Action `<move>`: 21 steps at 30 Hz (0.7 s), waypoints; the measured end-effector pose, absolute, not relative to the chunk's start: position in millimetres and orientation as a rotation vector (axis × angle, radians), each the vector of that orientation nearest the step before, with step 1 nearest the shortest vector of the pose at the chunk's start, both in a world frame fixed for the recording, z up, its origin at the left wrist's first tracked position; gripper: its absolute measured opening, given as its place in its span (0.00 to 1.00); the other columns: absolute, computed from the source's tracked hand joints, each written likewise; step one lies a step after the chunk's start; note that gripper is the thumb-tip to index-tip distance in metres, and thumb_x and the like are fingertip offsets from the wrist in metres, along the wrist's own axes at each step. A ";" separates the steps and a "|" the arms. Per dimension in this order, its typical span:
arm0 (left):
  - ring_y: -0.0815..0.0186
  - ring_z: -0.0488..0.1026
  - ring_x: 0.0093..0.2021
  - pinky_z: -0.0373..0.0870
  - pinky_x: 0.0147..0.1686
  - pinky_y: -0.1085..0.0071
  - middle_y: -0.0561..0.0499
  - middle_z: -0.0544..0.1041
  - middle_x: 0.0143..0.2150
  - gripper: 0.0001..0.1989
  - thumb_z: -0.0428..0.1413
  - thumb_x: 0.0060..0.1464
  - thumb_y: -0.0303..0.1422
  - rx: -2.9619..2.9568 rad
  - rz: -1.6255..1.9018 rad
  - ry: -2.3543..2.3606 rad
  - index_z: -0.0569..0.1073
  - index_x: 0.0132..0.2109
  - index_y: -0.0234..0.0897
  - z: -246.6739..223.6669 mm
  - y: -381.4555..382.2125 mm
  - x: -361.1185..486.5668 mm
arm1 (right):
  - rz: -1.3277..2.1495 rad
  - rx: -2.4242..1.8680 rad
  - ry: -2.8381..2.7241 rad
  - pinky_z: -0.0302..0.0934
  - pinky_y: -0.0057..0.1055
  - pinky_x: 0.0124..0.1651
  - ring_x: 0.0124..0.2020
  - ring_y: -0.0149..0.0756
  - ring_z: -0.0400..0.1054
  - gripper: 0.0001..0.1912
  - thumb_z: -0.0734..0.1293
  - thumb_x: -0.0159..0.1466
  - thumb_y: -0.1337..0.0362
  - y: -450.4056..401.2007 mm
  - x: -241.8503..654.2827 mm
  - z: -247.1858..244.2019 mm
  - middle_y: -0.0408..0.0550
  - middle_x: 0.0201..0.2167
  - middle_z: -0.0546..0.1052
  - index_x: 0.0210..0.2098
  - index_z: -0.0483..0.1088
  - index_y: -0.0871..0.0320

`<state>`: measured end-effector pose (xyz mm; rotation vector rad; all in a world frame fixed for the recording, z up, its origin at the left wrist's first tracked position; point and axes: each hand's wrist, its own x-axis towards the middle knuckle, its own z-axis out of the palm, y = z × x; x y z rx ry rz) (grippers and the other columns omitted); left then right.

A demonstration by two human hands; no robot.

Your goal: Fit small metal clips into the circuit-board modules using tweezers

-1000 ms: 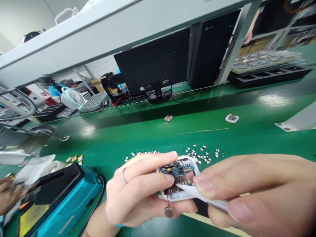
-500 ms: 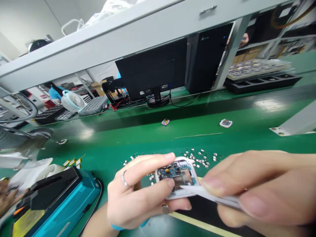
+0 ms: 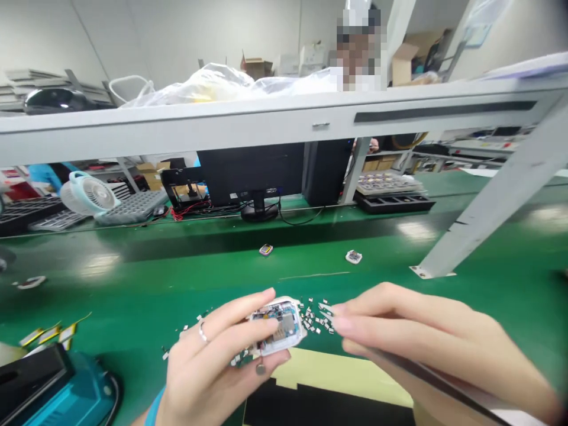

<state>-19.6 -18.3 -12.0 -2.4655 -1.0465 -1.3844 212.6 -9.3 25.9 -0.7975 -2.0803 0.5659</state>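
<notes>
My left hand (image 3: 222, 361) is closed around a small white-cased device (image 3: 290, 338), its open side up and a circuit board showing inside. One finger rests on the board. A small round metal disc (image 3: 261, 369) hangs from the case beside my thumb. In my right hand (image 3: 399, 331) is a pair of tweezers (image 3: 430, 376), pinched between thumb and fingers, with pale tips slightly apart. Those tips are over a scatter of tiny white parts with short leads (image 3: 313, 322) on the green bench, to the right of the device. Whether anything is between them, I cannot tell.
Another opened device (image 3: 354, 257) and a small cased piece (image 3: 266, 249) lie farther back on the bench. A teal machine (image 3: 84, 387) and yellow-edged flat cells (image 3: 48, 335) are at left. Behind stand a monitor (image 3: 252, 174), a fan (image 3: 91, 194) and a slanted post (image 3: 492, 183).
My right hand has drawn the tweezers away from the device's board to the loose white parts. The device stays in my left hand. The view has tilted up and shifted right.
</notes>
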 end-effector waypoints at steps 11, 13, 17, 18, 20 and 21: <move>0.66 0.73 0.41 0.73 0.42 0.77 0.53 0.72 0.45 0.17 0.58 0.46 0.36 -2.438 -1.599 -1.316 0.69 0.46 0.45 -30.1 9.0 -32.9 | 0.262 -0.513 -2.290 0.60 0.21 0.35 0.33 0.27 0.67 0.13 0.63 0.61 0.75 6.1 212.0 9.7 0.45 0.37 0.70 0.43 0.69 0.56; 0.67 0.73 0.40 0.74 0.41 0.79 0.53 0.73 0.44 0.16 0.58 0.45 0.38 -2.396 -1.651 -1.406 0.71 0.44 0.45 -28.9 19.7 -37.9 | 0.473 -0.488 -2.266 0.60 0.21 0.37 0.34 0.27 0.66 0.13 0.63 0.60 0.77 17.5 216.8 6.1 0.48 0.38 0.68 0.43 0.70 0.59; 0.63 0.73 0.40 0.73 0.45 0.70 0.50 0.73 0.42 0.17 0.59 0.41 0.41 -2.260 -1.890 -1.664 0.72 0.39 0.40 -39.4 63.0 -63.2 | 1.036 -0.619 -2.068 0.64 0.24 0.39 0.34 0.30 0.68 0.04 0.69 0.56 0.70 29.2 227.2 -24.6 0.48 0.33 0.71 0.33 0.72 0.62; 0.61 0.73 0.41 0.72 0.46 0.67 0.49 0.73 0.43 0.19 0.60 0.38 0.42 -2.227 -1.946 -1.773 0.72 0.39 0.38 -47.4 78.3 -73.1 | 1.089 -0.667 -2.025 0.65 0.24 0.37 0.33 0.30 0.68 0.06 0.70 0.54 0.67 27.6 228.9 -38.4 0.48 0.31 0.71 0.30 0.71 0.63; 0.57 0.73 0.43 0.69 0.49 0.61 0.45 0.73 0.43 0.25 0.61 0.35 0.43 -2.170 -1.984 -2.087 0.70 0.41 0.35 -69.0 110.5 -95.3 | 1.212 -0.758 -1.976 0.66 0.22 0.32 0.30 0.30 0.69 0.13 0.71 0.53 0.60 20.1 231.4 -70.1 0.48 0.28 0.72 0.26 0.69 0.65; 0.56 0.72 0.44 0.68 0.49 0.60 0.44 0.74 0.42 0.26 0.62 0.35 0.44 -2.165 -1.943 -2.258 0.68 0.42 0.35 -81.6 125.7 -106.6 | 1.260 -0.799 -1.967 0.66 0.22 0.31 0.28 0.29 0.69 0.15 0.70 0.55 0.58 15.2 232.4 -86.3 0.48 0.27 0.71 0.27 0.69 0.66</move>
